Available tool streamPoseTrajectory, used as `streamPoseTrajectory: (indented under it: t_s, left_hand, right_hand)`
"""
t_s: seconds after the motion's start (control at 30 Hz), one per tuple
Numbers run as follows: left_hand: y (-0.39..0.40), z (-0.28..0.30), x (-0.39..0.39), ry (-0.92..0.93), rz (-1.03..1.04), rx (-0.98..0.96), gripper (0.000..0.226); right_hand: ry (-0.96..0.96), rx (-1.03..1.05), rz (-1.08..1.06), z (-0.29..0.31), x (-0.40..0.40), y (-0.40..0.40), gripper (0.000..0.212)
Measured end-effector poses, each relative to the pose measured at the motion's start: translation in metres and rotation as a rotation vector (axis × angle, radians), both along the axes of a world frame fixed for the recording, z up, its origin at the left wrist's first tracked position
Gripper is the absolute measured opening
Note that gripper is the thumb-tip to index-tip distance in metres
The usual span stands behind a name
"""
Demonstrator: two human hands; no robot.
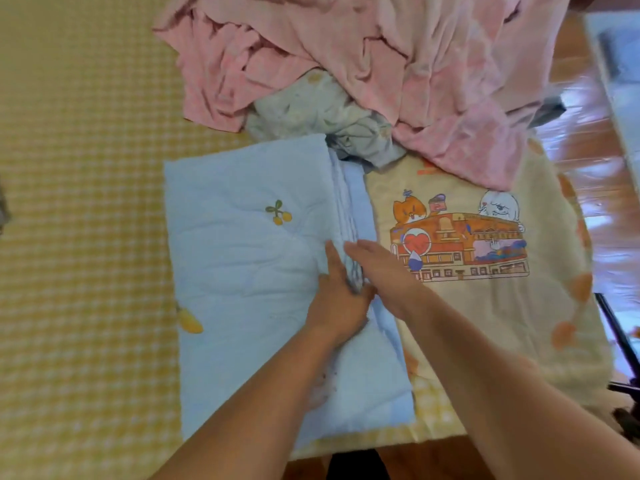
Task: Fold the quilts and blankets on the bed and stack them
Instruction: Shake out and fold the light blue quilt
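Pale blue quilted cotton lies under both hands. The left hand (pixel 337 299) rests flat on the blue quilt (pixel 249 258), fingers straight and close together, pointing away from the person along the stacked edge, thumb spread to the left. The right hand (pixel 381 268) lies just beside it, fingers also straight and together, pressing the layered fold where the edges show as several thin ridges; the two hands touch near the thumbs, and a bit of darker fabric shows between them. Neither hand curls round anything.

The blue quilt is folded into a long rectangle, puffy, stitched in soft lines, with one small cherry motif (pixel 278 213) near its middle and a yellow fruit print (pixel 189 322) at its left edge. It sits on the near part of the bed, its right side overlapping a cream blanket (pixel 485 306) that lies spread flat, printed with a cartoon building, an orange cat and a white creature, and orange shapes along its right border.

Beyond them one pink blanket (pixel 398 64) is heaped in crumples, and one pale greenish-grey cloth (pixel 329 112) is bunched partly under it, touching the far end of the blue quilt. That makes four pieces: one folded, one flat, two crumpled.

All rest on a yellow checked bedsheet (pixel 79 202). Glossy wooden floor (pixel 588 150) shows to the right.
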State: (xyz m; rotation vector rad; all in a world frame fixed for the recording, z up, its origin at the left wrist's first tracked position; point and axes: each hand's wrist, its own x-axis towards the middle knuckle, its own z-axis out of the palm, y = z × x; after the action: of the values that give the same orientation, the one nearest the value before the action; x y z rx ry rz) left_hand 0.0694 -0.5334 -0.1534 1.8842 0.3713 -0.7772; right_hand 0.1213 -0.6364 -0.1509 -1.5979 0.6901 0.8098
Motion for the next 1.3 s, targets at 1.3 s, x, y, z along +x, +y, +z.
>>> streamPoseTrajectory:
  t_s: [1.3]
  left_hand:
    - [0.056, 0.006, -0.124, -0.344, -0.648, 0.772, 0.058]
  right_hand:
    - [-0.92, -0.832, 1.066, -0.059, 0.083, 0.017, 0.065]
